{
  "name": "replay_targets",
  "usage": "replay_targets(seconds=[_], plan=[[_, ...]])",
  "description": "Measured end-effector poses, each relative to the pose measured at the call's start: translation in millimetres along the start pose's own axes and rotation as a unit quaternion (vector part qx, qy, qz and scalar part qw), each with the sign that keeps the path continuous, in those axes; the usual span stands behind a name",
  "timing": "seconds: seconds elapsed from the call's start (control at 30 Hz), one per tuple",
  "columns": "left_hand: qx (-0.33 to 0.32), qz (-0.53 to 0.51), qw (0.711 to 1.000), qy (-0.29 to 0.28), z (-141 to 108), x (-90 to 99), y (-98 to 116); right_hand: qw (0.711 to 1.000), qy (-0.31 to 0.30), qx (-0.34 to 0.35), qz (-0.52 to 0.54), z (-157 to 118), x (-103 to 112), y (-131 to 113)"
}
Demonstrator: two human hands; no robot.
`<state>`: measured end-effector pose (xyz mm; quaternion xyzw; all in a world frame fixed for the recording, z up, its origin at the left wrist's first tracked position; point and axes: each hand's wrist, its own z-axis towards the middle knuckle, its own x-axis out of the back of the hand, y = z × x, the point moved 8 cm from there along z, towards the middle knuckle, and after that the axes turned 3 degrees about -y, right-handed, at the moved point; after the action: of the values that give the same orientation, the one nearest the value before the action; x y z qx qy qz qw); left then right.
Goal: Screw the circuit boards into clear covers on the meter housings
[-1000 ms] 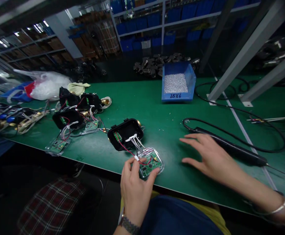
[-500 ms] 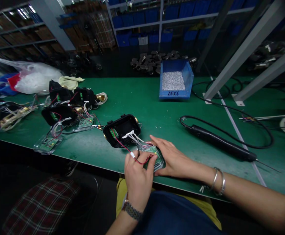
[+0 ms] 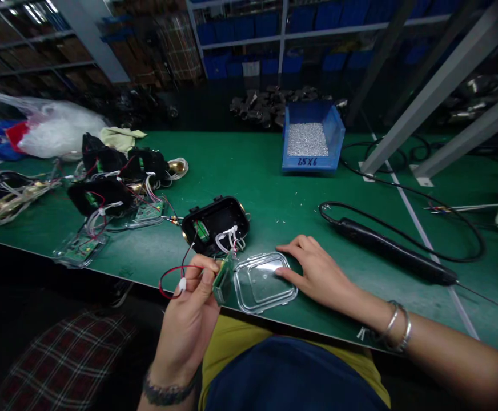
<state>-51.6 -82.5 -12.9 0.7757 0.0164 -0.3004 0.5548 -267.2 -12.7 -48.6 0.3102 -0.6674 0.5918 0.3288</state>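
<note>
My left hand (image 3: 195, 305) pinches a green circuit board (image 3: 223, 275) by its edge, tilted nearly upright at the table's front edge. Red and black wires with a white connector (image 3: 183, 284) hang beside those fingers. Behind the board sits an open black housing (image 3: 215, 225), with a green part and bundled white wires inside. A clear plastic cover (image 3: 264, 282) lies flat at the table edge, right of the board. My right hand (image 3: 313, 268) is at the cover's right side, thumb and fingers apart, fingertips at its rim; it grips nothing.
A blue bin (image 3: 313, 140) of small metal pieces stands at the back. To the right lies a black corded tool (image 3: 394, 251) near metal posts (image 3: 429, 108). On the left are several wired black housings (image 3: 99, 197), loose boards (image 3: 80, 248) and a plastic bag (image 3: 56, 134).
The circuit board has come out of the clear cover in my left hand, moving left and tilting up. My right hand has loosened from the cover, which now lies on the table.
</note>
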Motion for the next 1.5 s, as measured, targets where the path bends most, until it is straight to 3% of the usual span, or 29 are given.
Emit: replay_targets(seconds=[0.17, 0.3, 0.43, 0.57, 0.67, 0.77, 0.87, 0.97, 1.13, 1.5], plan=[[0.068, -0.166, 0.984, -0.019, -3, -7.2, -10, 0.999, -0.016, -0.046, -0.019, 4, -8, 3], [0.138, -0.244, 0.959, 0.029, -8, 4.2, -22, 0.998, -0.014, -0.058, 0.004, 5, -3, 13], [0.175, -0.277, 0.944, 0.039, -12, 9.9, -31, 0.98, -0.031, -0.115, 0.159, -1, 5, 39], [0.171, -0.283, 0.944, 0.014, -9, 3.4, -30, 0.923, -0.003, -0.158, 0.351, -12, 21, 59], [0.154, -0.206, 0.966, 0.031, -8, 0.4, -29, 0.879, 0.023, -0.196, 0.434, -24, 36, 61], [0.073, -0.03, 0.997, 0.026, -7, -5.6, -23, 0.833, 0.066, -0.188, 0.517, -35, 52, 49], [0.004, 0.182, 0.983, -0.006, -8, -16.0, -26, 0.811, 0.064, -0.158, 0.559, -42, 59, 31], [-0.026, 0.318, 0.947, -0.029, -6, -20.0, -40, 0.816, 0.08, -0.132, 0.557, -50, 64, 19], [-0.096, 0.407, 0.908, -0.001, -5, -14.7, -45, 0.829, 0.135, -0.094, 0.534, -61, 76, 8], [-0.096, 0.436, 0.895, 0.001, -7, 2.0, -46, 0.857, 0.156, -0.072, 0.486, -65, 92, 15]])
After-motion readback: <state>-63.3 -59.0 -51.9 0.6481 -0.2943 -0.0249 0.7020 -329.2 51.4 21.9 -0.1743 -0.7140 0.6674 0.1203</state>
